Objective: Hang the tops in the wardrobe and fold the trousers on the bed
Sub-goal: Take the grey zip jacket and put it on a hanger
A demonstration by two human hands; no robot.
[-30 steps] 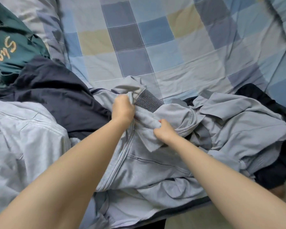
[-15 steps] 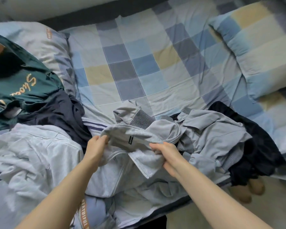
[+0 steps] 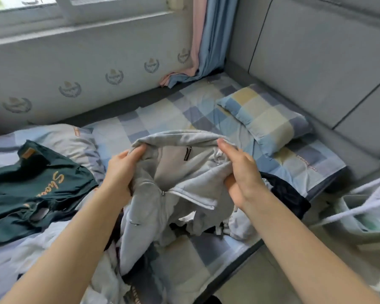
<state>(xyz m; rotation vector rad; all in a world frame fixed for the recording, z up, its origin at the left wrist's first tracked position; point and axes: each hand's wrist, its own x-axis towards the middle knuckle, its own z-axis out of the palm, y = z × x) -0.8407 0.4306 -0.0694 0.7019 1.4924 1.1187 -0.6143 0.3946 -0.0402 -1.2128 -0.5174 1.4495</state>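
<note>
Both hands gripped a light grey zip-front fleece jacket [image 3: 180,194] at its collar, the left hand [image 3: 121,170] and right hand [image 3: 239,172] holding it raised above the blue-and-yellow checked bed sheet [image 3: 162,119], beside a dark green lettered T-shirt [image 3: 31,185].

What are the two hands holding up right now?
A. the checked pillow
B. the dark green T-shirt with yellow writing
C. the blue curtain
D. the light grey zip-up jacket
D: the left hand and right hand both grip the collar of the light grey zip-up jacket, lifted above the bed.
</note>
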